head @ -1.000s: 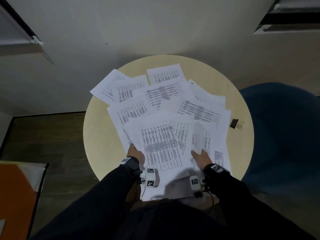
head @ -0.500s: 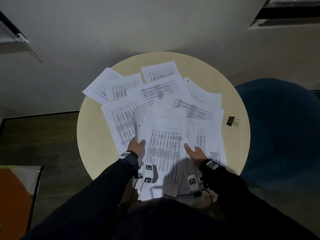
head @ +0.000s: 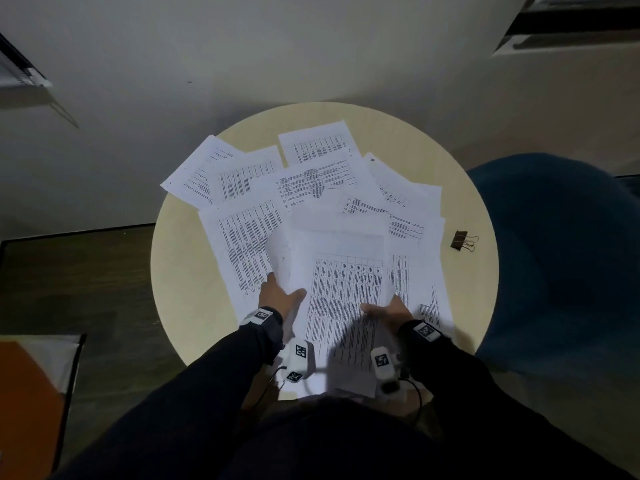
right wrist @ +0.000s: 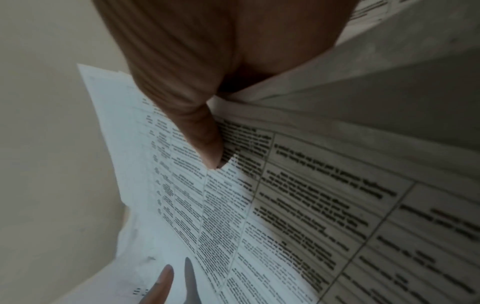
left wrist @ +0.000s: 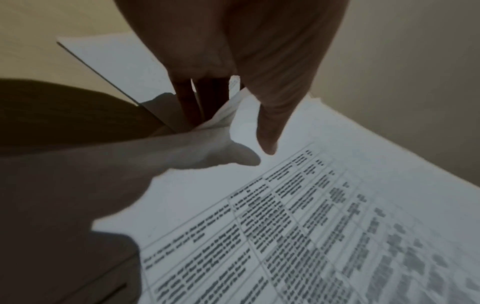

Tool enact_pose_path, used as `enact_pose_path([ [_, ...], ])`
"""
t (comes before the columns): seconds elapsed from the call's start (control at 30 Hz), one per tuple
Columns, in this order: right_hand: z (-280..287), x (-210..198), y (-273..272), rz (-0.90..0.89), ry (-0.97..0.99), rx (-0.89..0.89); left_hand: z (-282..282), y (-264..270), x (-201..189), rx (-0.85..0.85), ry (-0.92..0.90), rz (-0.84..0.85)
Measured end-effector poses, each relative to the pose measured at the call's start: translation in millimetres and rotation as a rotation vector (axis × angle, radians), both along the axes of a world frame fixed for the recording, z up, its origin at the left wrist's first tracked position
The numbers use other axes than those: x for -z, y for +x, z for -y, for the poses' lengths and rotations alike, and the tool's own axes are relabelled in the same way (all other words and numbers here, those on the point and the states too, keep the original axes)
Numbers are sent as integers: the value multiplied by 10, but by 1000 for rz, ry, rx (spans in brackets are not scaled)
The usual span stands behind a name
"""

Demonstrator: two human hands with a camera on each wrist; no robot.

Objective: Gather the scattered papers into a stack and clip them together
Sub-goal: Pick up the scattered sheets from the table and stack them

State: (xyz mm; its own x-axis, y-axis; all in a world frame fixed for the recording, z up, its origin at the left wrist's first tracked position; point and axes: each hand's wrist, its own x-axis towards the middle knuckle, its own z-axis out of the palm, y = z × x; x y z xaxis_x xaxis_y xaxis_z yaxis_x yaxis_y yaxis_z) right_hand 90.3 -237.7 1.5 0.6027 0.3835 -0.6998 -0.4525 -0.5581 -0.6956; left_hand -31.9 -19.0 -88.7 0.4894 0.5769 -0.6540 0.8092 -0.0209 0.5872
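Observation:
Several printed white sheets [head: 311, 188] lie scattered over a round beige table [head: 180, 265]. I hold a gathered bundle of sheets [head: 346, 289] lifted off the near part of the table. My left hand [head: 280, 296] grips its left edge, thumb on top [left wrist: 267, 131] and fingers underneath. My right hand [head: 388, 310] pinches the right edge, thumb on the printed face [right wrist: 207, 144], fingers hidden beneath. The bundle's top sheet [left wrist: 311, 226] carries a printed table [right wrist: 311, 205]. A black binder clip [head: 462, 240] lies on the table at the right, apart from both hands.
A dark blue upholstered seat [head: 561, 258] stands close against the table's right side. An orange object [head: 24, 403] sits on the dark floor at lower left. A pale wall rises behind the table.
Both hands have drawn the near sheets together and lifted them from lying flat into one bundle, its left edge curling up. The clip and far sheets have not moved.

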Motion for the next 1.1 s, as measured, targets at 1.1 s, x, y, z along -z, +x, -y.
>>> enact_pose_path([
  [1.1, -442, -946, 343, 299, 167, 107, -321, 121, -1836, 77, 140, 31],
])
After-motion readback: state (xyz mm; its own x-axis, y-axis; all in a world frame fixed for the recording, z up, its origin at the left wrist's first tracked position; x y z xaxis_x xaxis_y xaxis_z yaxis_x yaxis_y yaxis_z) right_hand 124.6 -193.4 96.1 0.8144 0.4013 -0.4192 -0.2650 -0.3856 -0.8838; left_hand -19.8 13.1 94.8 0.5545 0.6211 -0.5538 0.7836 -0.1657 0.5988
